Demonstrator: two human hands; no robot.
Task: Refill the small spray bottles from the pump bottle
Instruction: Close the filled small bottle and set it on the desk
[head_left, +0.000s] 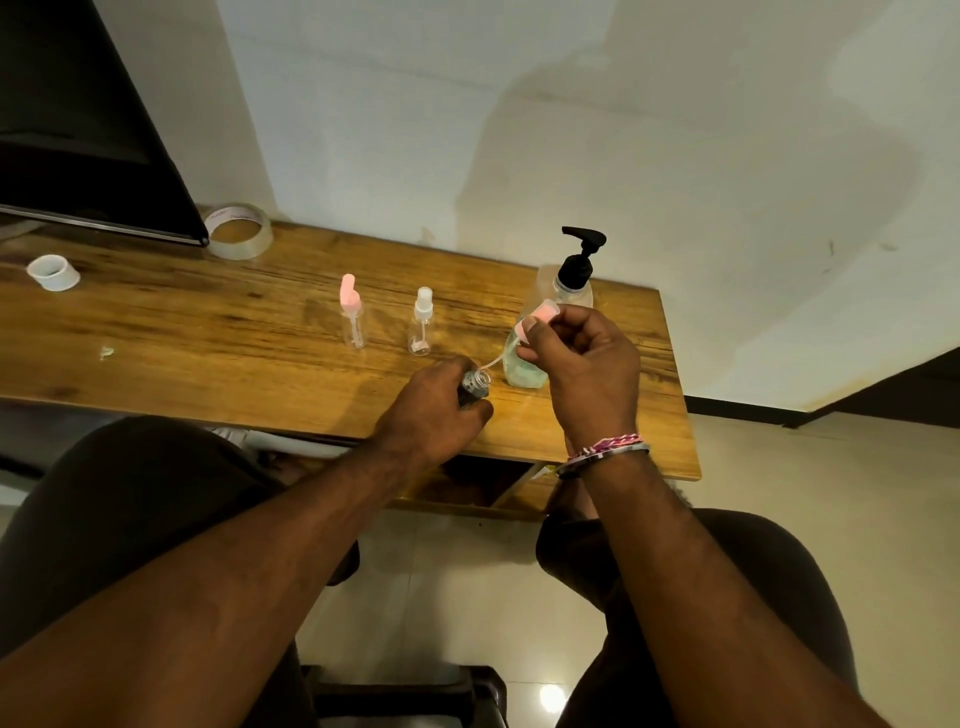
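At a wooden table (218, 332), the left hand (434, 402) grips an open small spray bottle (475, 385). The right hand (584, 358) pinches its pink sprayer top (540, 315), whose tube reaches the bottle's mouth. The pump bottle (566, 291) stands just behind; two more spray bottles (353, 317) stand farther left.

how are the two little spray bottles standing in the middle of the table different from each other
The left spray bottle has a pink top; the right spray bottle has a white or clear top. The pink-topped one looks slightly taller and stands a little farther left, away from the pump bottle. Both have clear bodies, stand upright on the wooden table with tops fitted, look nearly empty, and neither hand touches them.
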